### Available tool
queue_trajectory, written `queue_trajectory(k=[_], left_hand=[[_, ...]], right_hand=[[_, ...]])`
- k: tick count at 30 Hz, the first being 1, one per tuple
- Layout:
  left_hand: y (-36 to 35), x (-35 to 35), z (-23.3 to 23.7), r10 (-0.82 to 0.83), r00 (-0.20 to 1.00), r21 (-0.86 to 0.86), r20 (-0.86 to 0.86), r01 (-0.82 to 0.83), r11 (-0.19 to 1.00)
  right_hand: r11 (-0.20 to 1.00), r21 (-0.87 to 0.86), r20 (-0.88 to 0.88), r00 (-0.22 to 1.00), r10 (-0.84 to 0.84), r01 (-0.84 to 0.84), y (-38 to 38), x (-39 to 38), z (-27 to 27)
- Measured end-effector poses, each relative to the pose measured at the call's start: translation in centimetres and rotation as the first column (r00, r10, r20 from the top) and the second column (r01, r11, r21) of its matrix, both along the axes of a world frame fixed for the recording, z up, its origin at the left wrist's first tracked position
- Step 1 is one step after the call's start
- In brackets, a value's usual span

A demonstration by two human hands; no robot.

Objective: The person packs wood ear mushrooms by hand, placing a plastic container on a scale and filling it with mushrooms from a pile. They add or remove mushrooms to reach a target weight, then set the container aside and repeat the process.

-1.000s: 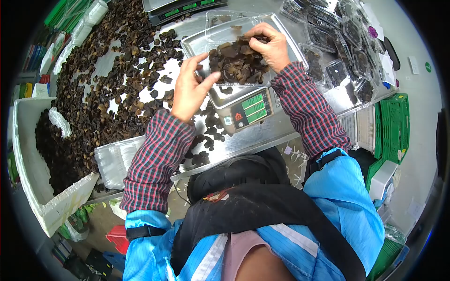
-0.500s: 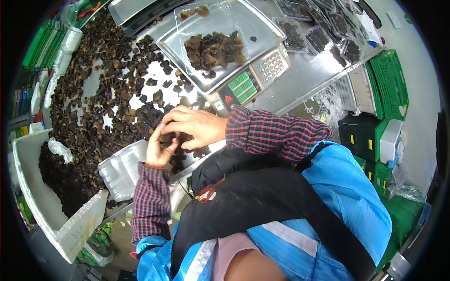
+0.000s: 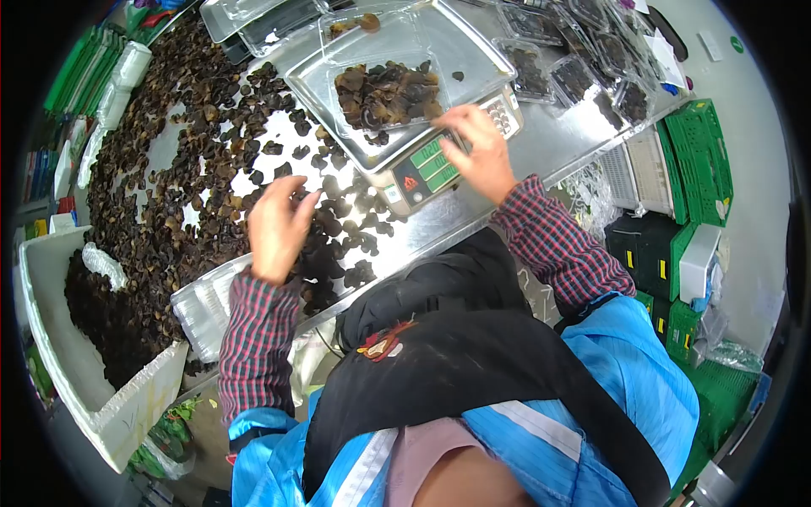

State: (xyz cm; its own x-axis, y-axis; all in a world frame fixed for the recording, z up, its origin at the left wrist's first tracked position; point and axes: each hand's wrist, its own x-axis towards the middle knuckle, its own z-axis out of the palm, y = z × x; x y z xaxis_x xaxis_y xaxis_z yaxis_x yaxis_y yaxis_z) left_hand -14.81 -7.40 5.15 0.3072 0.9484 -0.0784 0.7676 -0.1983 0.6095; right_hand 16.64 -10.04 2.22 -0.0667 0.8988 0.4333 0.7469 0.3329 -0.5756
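Note:
Dark wood ear mushrooms [image 3: 228,101] lie spread over the metal table. My left hand [image 3: 279,226] is over them, thumb and fingers apart, holding nothing I can see. To the right, my right hand [image 3: 481,152] is above the front edge of the digital scale [image 3: 404,184], partly covering its keypad. Its thumb and forefinger are apart, fingertips close to the mushroom pile [image 3: 384,95]. That pile sits in a clear plastic clamshell box [image 3: 380,52] on the scale's metal tray [image 3: 475,68].
A stack of clear plastic boxes [image 3: 203,308] lies left of my left hand. A white foam box [image 3: 51,355] holds more mushrooms at the left. Filled clear boxes [image 3: 574,76] stand at the back right. Green crates [image 3: 701,156] are stacked beyond the table's right edge.
My hands were together over the mushrooms by the table's front edge. The right has moved right and up to the scale; the left has shifted slightly up and opened.

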Motion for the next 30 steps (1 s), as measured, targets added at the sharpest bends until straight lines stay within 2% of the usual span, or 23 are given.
queue_trajectory(k=[1, 2, 3, 4, 5, 7, 8, 9, 11, 13, 15, 17, 19, 20, 22, 23, 25, 26, 27, 29, 30], left_hand=[[0.5, 1.7, 0.1, -0.02, 0.999, 0.005, 0.036, 0.02, 1.0], [1.0, 3.2, -0.9, -0.097, 0.993, 0.111, 0.061, 0.09, 0.99], [1.4, 4.9, -1.0, -0.089, 0.996, 0.067, 0.008, 0.088, 0.994], [1.8, 6.6, -1.8, -0.095, 0.995, 0.21, -0.042, 0.101, 0.972], [2.2, 8.0, -2.3, -0.08, 0.994, 0.204, -0.079, 0.095, 0.974], [3.1, 10.5, -3.8, -0.023, 0.978, 0.222, -0.21, 0.071, 0.972], [3.2, 11.2, -4.3, 0.002, 0.977, 0.231, -0.213, 0.048, 0.972], [3.3, 11.7, -4.5, 0.028, 0.976, 0.238, -0.217, 0.025, 0.971], [3.3, 12.1, -5.2, 0.052, 0.973, 0.266, -0.223, 0.009, 0.964], [3.1, 12.1, -5.8, 0.063, 0.993, 0.345, -0.098, -0.026, 0.938], [2.9, 11.9, -6.1, 0.043, 0.993, 0.355, -0.113, 0.0, 0.935], [2.9, 11.7, -5.9, 0.027, 0.997, 0.319, -0.068, -0.004, 0.948], [2.9, 11.7, -5.5, 0.041, 0.997, 0.31, -0.063, -0.019, 0.95], [2.9, 11.7, -5.3, 0.037, 0.998, 0.288, -0.045, -0.023, 0.957], [2.6, 11.8, -5.6, 0.014, 1.0, 0.301, 0.011, -0.017, 0.954], [2.5, 12.1, -6.1, 0.002, 1.0, 0.381, -0.001, -0.001, 0.924], [2.4, 12.3, -6.3, -0.003, 1.0, 0.428, -0.01, 0.007, 0.904], [2.3, 12.3, -6.4, 0.008, 1.0, 0.424, 0.001, -0.008, 0.905], [2.3, 12.4, -6.1, -0.035, 0.999, 0.441, -0.006, 0.034, 0.897], [2.4, 12.4, -6.4, -0.069, 0.998, 0.457, -0.009, 0.065, 0.887], [2.6, 12.4, -6.7, -0.086, 0.996, 0.47, -0.024, 0.087, 0.879]], right_hand=[[0.998, 0.024, -0.012, 0.998, -0.061, 0.062, 0.9, 0.2, 0.2], [0.998, 0.028, -0.019, 0.998, -0.052, 0.053, 1.7, 0.2, 0.1], [0.998, 0.026, 0.017, 0.998, -0.065, 0.065, 2.6, 0.1, 0.0], [0.997, 0.025, 0.052, 0.995, -0.079, 0.078, 3.3, 0.1, 0.0], [0.997, 0.028, 0.048, 0.996, -0.074, 0.073, 3.9, 0.3, -0.3], [0.998, -0.054, 0.065, 0.998, 0.021, -0.017, 4.8, 0.9, -1.0], [0.993, -0.094, -0.06, 0.996, 0.067, -0.073, 5.3, 1.4, -1.1], [0.992, -0.096, -0.06, 0.995, 0.076, -0.081, 5.4, 1.5, -0.7], [0.975, -0.22, -0.252, 0.965, -0.067, 0.011, 5.3, 1.4, 1.1], [0.985, -0.165, -0.278, 0.961, 0.003, -0.051, 6.1, 0.2, 1.9], [0.969, -0.028, 0.054, 0.967, 0.247, -0.246, 7.2, -1.7, 2.0], [0.975, -0.07, 0.303, 0.927, 0.223, -0.211, 8.3, -3.6, 0.8], [0.954, -0.236, 0.331, 0.908, 0.258, -0.185, 9.5, -4.2, 0.6], [0.953, -0.235, 0.333, 0.905, 0.265, -0.192, 9.8, -4.1, 0.7], [0.931, -0.281, 0.24, 0.922, 0.304, -0.234, 9.9, -3.7, 1.5], [0.961, -0.18, 0.213, 0.946, 0.246, -0.209, 10.0, -3.5, 0.5], [0.959, -0.17, 0.042, 0.971, 0.235, -0.225, 9.9, -2.8, 0.9], [0.956, -0.176, 0.052, 0.968, 0.247, -0.234, 9.7, -2.4, 1.0], [0.952, -0.213, -0.157, 0.97, 0.187, -0.219, 9.5, -2.0, 1.1], [0.933, -0.295, -0.537, 0.844, 0.016, -0.205, 9.3, -1.2, 1.3], [0.931, -0.286, -0.61, 0.792, 0.005, -0.226, 8.9, -1.0, 1.5]])
